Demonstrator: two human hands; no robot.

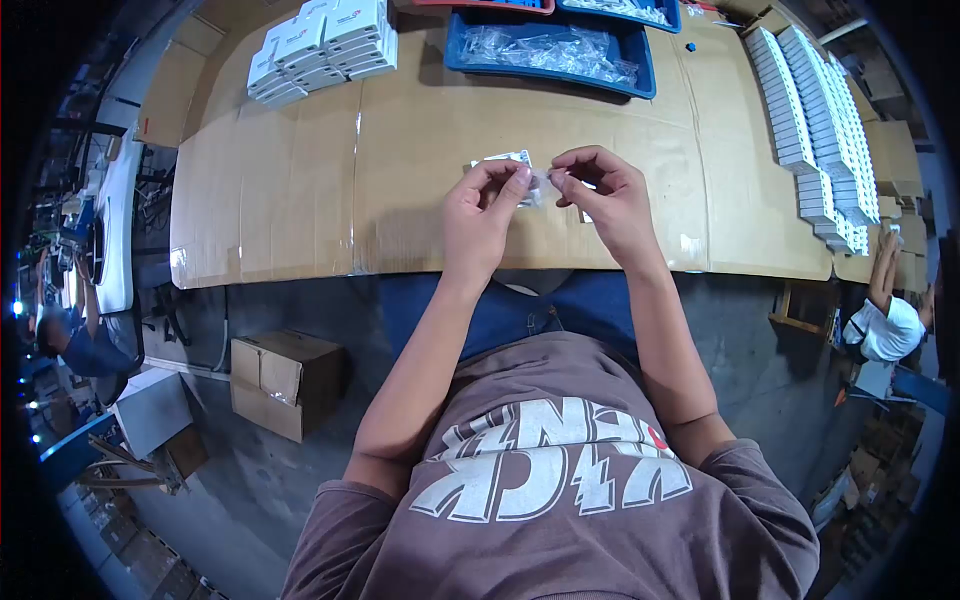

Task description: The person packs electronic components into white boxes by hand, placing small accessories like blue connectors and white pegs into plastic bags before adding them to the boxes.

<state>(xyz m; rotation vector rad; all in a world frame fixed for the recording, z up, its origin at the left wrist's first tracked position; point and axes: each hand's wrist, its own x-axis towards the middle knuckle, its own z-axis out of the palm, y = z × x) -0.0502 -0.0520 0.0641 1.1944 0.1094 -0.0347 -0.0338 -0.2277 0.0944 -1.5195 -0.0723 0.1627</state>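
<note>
Between my two hands, just above the near part of the surface (280, 205), I have a small clear plastic bag (537, 188). The left hand (475, 215) is closed on it in a narrow pinch of thumb and finger; the right hand (622, 205) also looks pinched narrow, at the other side of it. What is inside the bag I cannot tell.

My main worry, as I judge, is slipping: thin film is smooth, and only fingertips support it. If I pull the two sides unevenly, the film could tear or open suddenly, and small contents could jump out. The white printed piece (515, 157) lies just behind my fingers, so a low wrist could push it or bend it. It is partly hidden, and its thickness is not clear to me.

The surface is covered by flat brown cardboard, matte, with creases and shiny tape on the seams; an edge of a seam might catch a light bag. The blue tray (453, 52) has smooth, stiff-looking walls and holds crinkled, glossy clear bags. The white boxes (325, 55) at left are rectangular, with crisp edges, piled in uneven steps, so a sideways knock could topple the upper ones.
</note>
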